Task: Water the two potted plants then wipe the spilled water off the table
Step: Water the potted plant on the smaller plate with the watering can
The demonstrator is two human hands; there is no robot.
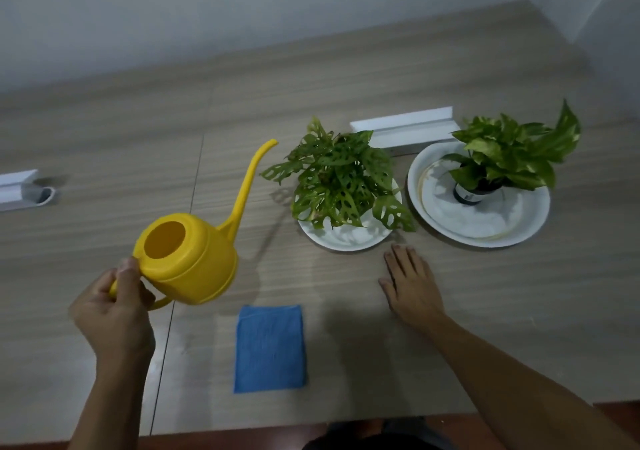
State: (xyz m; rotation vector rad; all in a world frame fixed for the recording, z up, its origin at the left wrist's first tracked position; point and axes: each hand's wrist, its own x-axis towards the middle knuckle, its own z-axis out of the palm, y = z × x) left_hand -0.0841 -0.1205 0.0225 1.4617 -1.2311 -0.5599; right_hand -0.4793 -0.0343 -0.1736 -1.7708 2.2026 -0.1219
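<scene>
My left hand (112, 306) grips the handle of a yellow watering can (194, 255), held above the table with its long spout pointing up and right toward the holey-leaved plant (341, 176). That plant stands on a small white plate (346, 240). A second plant (509, 155), in a dark pot, sits on a larger white plate (433, 207) further right. My right hand (410, 285) lies flat on the table, fingers apart, just below the small plate. A folded blue cloth (270, 347) lies near the front edge between my arms.
The wooden table (104, 138) meets a grey wall at the back. A white angled strip (403, 129) lies behind the plants. Another white piece (20, 190) sits at the left edge. The table's front edge runs along the bottom of the view.
</scene>
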